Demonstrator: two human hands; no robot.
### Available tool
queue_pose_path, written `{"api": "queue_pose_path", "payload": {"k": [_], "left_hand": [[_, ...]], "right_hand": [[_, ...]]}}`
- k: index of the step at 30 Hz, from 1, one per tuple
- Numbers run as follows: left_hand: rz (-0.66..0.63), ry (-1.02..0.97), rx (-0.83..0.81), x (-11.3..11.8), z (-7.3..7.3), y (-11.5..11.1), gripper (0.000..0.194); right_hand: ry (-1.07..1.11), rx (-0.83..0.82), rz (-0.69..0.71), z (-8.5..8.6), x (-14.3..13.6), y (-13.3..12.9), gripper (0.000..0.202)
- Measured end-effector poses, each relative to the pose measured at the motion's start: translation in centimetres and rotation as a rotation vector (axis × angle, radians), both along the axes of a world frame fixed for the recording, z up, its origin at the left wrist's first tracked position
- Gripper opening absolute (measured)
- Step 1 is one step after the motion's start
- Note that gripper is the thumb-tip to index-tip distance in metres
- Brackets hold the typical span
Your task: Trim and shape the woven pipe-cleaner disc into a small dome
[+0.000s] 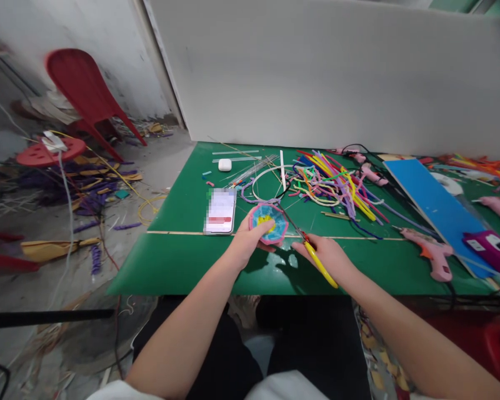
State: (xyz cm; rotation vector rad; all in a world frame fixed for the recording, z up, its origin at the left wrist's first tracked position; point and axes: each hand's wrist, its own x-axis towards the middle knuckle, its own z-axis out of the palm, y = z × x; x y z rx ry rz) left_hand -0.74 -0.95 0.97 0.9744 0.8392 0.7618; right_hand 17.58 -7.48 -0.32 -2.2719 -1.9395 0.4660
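My left hand [246, 238] is closed around a small cup-shaped craft piece [280, 225] with a pink rim, blue inside and yellow centre. The thumb presses into its middle. To its right, my right hand [330, 256] grips yellow-handled long-nose pliers [319, 264]. Their thin jaws point up and left, close beside the pink rim; whether they touch it I cannot tell. A phone [220, 211] lies just left of the craft piece. Behind it are a purple pipe-cleaner loop [248, 195] and a heap of coloured pipe cleaners [327, 180].
On the green table [183, 261] are a white earbud case [225, 164], clear glue sticks [237, 159] and a blue board [433, 205]. Pink glue guns [433, 250] with cables sit at right. A white panel [316, 72] stands behind. A red chair [83, 83] is at left.
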Motion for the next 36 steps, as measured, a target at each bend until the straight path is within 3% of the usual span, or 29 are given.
{"api": "queue_pose_path", "payload": {"k": [6, 19, 30, 36], "left_hand": [[0.208, -0.031, 0.073, 0.9, -0.7, -0.6, 0.044], [0.183, -0.033, 0.017, 0.6, -0.7, -0.7, 0.055], [0.156, -0.023, -0.031, 0.4, -0.2, -0.8, 0.055], [0.15, -0.026, -0.092, 0.6, 0.3, -0.9, 0.058]], "right_hand": [[0.08, -0.052, 0.053, -0.2, 0.4, -0.1, 0.033], [0.167, -0.095, 0.203, 0.2, 0.6, -0.1, 0.031], [-0.024, -0.033, 0.132, 1.3, -0.5, -0.2, 0.037], [-0.021, 0.002, 0.108, 1.5, -0.8, -0.4, 0.038]]}}
